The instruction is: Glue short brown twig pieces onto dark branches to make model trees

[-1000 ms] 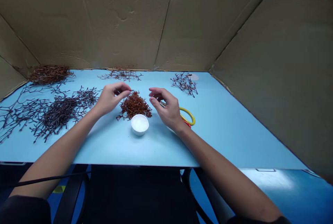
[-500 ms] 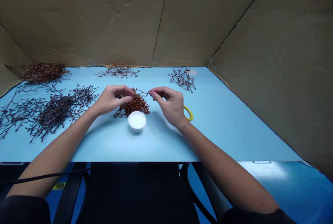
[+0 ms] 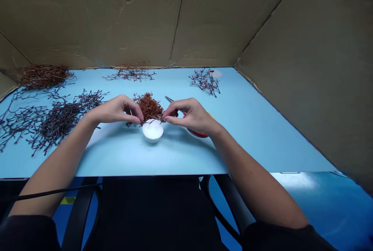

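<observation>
My left hand [image 3: 124, 110] is closed in a pinch at one end of a thin dark twig [image 3: 149, 121]. At the other end, the fingertips of my right hand [image 3: 194, 117] pinch it too. The twig spans the gap between the hands, just over the back rim of a small white cup [image 3: 153, 139] with white contents. Directly behind the cup is a heap of short reddish-brown twig pieces [image 3: 149, 104]. Scissors [image 3: 199, 133] with red and yellow handles lie partly hidden under my right hand, their blade tip pointing away to the left.
At the left lie a large pile of dark branching twigs [image 3: 62, 121] and a reddish-brown bundle [image 3: 43, 76]. Loose brown twigs [image 3: 131, 74] rest along the back, with another cluster [image 3: 204, 81] beside a pale disc [image 3: 216, 73]. Cardboard walls [image 3: 122, 18] enclose the table.
Both hands have come nearer to me and lower, bringing the twig from over the brown heap to the cup's back rim. More of the scissors now shows by my right hand.
</observation>
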{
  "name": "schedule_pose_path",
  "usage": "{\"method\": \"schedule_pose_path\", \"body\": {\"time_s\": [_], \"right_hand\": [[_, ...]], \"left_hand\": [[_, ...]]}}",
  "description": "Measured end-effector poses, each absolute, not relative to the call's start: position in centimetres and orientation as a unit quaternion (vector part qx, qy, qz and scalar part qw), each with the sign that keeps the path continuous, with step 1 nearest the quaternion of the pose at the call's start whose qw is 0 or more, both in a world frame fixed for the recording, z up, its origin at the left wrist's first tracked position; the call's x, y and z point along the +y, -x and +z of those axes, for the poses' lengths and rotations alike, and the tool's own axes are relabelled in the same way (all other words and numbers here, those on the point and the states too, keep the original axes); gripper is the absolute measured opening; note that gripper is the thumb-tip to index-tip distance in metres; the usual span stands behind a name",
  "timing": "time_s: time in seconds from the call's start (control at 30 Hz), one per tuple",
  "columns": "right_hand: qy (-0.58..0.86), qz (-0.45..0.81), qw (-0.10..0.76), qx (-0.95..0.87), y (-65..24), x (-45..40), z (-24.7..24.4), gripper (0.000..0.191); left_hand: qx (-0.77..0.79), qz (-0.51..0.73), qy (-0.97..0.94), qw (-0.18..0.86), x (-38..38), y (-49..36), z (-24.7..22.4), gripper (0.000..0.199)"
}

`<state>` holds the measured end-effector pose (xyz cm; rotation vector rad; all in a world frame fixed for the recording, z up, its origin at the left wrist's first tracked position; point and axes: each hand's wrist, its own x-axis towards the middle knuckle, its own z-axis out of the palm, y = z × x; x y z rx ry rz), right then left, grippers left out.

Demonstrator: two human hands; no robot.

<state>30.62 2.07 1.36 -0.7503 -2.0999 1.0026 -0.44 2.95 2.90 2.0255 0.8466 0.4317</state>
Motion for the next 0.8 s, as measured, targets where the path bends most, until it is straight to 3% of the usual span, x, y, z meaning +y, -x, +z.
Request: {"method": "schedule_pose_path", "body": {"time_s": [0.23,0.47,0.8], "right_hand": [[0.287,0.376,0.310,-0.825,-30.9,2.5,1.4,0.009],[0.290,0.394,0.315,-0.813,-30.7,2.4,1.1,0.007],[0.312,0.355,0.342,-0.812,-29.6,1.9,0.5,0.010]], "left_hand": [[0.332,0.181,-0.808,0.452,3.0,-0.3,2.1,0.011],[0.356,0.285,-0.782,0.425,2.8,0.4,2.8,0.011],[0.367,0.265,-0.772,0.447,4.0,0.9,1.4,0.014]]}}
